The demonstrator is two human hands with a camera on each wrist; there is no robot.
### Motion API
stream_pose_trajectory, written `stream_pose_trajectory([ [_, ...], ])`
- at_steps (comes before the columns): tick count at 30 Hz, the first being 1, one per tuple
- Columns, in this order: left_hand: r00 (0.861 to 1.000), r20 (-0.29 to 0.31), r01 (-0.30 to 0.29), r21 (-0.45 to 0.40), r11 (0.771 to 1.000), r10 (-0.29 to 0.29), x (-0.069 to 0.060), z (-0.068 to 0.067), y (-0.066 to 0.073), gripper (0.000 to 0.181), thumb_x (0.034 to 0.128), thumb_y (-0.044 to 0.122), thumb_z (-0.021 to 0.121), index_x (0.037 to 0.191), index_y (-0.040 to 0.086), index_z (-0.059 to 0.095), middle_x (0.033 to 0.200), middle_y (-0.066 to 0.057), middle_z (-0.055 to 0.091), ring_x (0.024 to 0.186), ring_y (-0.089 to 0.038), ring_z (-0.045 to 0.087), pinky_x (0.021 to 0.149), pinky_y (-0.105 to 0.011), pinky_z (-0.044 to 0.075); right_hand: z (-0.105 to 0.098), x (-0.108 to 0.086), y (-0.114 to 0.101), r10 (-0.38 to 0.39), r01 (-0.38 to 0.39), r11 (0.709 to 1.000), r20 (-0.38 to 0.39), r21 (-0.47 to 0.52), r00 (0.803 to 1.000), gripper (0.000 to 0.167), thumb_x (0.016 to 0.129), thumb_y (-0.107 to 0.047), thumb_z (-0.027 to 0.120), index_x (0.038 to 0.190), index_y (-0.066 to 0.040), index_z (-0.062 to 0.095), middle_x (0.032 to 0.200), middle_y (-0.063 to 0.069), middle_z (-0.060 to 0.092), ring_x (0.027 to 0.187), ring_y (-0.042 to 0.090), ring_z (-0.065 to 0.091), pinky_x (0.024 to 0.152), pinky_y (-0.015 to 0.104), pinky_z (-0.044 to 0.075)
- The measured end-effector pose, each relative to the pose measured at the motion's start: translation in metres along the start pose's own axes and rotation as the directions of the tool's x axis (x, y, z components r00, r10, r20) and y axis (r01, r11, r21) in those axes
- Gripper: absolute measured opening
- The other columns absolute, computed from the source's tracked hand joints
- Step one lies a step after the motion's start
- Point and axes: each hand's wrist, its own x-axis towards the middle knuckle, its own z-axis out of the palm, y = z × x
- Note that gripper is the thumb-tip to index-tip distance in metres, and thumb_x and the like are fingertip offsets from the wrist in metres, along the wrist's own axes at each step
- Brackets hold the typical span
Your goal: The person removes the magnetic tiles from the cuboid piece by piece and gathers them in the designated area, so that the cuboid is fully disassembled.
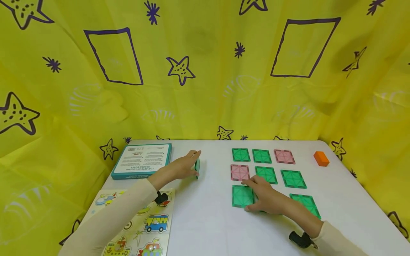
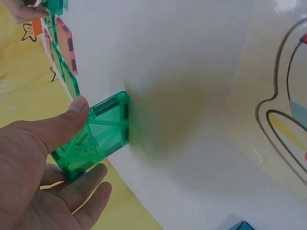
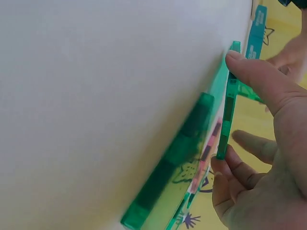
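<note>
My left hand (image 1: 185, 166) pinches a green translucent square tile (image 2: 108, 127), thumb along one edge and fingers at the opposite one. That tile stands on edge, tilted, close to the white table surface. Over at the right, my right hand (image 1: 267, 197) pinches another green square tile (image 3: 230, 108) between thumb and fingertips. Whether this one is lifted off the table is hard to tell. Around the right hand lie several green tiles (image 1: 266, 174) and two pink tiles (image 1: 239, 172) in loose rows. One green tile (image 3: 168, 165) near the right palm is mostly hidden by the hand in the head view.
A teal-edged box (image 1: 142, 161) with printed text lies at the back left. In front of it, partly under the left forearm, is a vehicle picture puzzle board (image 1: 137, 234). An orange block (image 1: 321, 159) sits at the back right. Yellow patterned curtains (image 1: 205, 106) surround the table.
</note>
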Motion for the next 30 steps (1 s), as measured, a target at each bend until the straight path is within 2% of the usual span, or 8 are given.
stream_pose_trajectory([
  [5,1.000,0.002,0.002,0.005,1.000,-0.002,0.000,-0.001,0.000,0.092,0.1015,0.029,0.074,0.170,0.006,0.016,0.173,-0.016,0.022,0.132,-0.031,0.062,0.107,-0.042,0.054,0.002,0.001,-0.003,-0.038,0.038,0.999,-0.002,0.002,0.999,0.059,0.084,-0.044,0.090,0.128,-0.017,0.061,0.121,0.002,0.052,0.109,0.021,0.047,0.091,0.046,0.047],
  [10,1.000,-0.001,-0.011,-0.008,1.000,0.011,0.000,-0.001,-0.001,0.092,0.1016,0.027,0.074,0.169,0.004,0.016,0.173,-0.018,0.022,0.142,-0.034,0.054,0.113,-0.045,0.050,0.002,0.003,-0.006,-0.051,0.051,0.999,0.007,0.005,0.999,0.040,0.084,-0.044,0.090,0.106,-0.024,0.063,0.118,-0.003,0.051,0.108,0.021,0.046,0.089,0.045,0.043],
  [15,1.000,-0.001,-0.022,-0.007,1.000,0.022,0.001,-0.001,-0.003,0.093,0.1015,0.028,0.074,0.169,0.004,0.015,0.173,-0.019,0.021,0.147,-0.035,0.049,0.116,-0.045,0.047,0.001,0.006,-0.010,-0.035,0.036,0.999,0.031,-0.038,0.999,0.036,0.081,-0.047,0.091,0.091,-0.025,0.063,0.116,-0.003,0.052,0.112,0.023,0.047,0.091,0.046,0.042],
  [20,1.000,-0.003,-0.014,-0.009,1.000,0.014,0.002,0.000,-0.003,0.093,0.1017,0.029,0.074,0.170,0.005,0.015,0.173,-0.018,0.021,0.143,-0.034,0.053,0.114,-0.044,0.049,-0.002,0.013,-0.014,-0.053,0.056,0.995,0.040,-0.086,0.998,0.038,0.080,-0.050,0.090,0.083,-0.026,0.062,0.115,-0.004,0.053,0.112,0.023,0.048,0.089,0.046,0.041],
  [25,1.000,-0.001,-0.010,-0.012,1.000,0.010,0.003,0.001,-0.002,0.092,0.1019,0.029,0.074,0.170,0.006,0.016,0.174,-0.017,0.021,0.137,-0.033,0.058,0.111,-0.044,0.051,-0.004,0.024,-0.018,-0.057,0.060,0.992,0.028,-0.113,0.998,0.027,0.087,-0.047,0.086,0.084,-0.028,0.068,0.107,-0.006,0.054,0.105,0.018,0.048,0.086,0.042,0.041],
  [27,1.000,0.002,-0.008,-0.007,1.000,0.008,0.003,0.002,-0.003,0.092,0.1020,0.029,0.073,0.170,0.006,0.016,0.174,-0.016,0.020,0.137,-0.032,0.058,0.111,-0.043,0.051,-0.005,0.031,-0.021,-0.069,0.071,0.992,0.022,-0.104,0.997,0.023,0.090,-0.045,0.084,0.090,-0.026,0.071,0.105,-0.005,0.055,0.103,0.017,0.049,0.085,0.041,0.041],
  [30,1.000,0.002,-0.005,0.002,1.000,0.005,0.003,0.002,-0.002,0.092,0.1020,0.029,0.073,0.170,0.007,0.016,0.174,-0.016,0.020,0.138,-0.032,0.058,0.112,-0.043,0.051,-0.002,0.046,-0.023,-0.082,0.083,0.991,0.016,-0.100,0.997,0.026,0.093,-0.044,0.082,0.103,-0.021,0.073,0.106,-0.003,0.057,0.102,0.016,0.051,0.085,0.040,0.043],
])
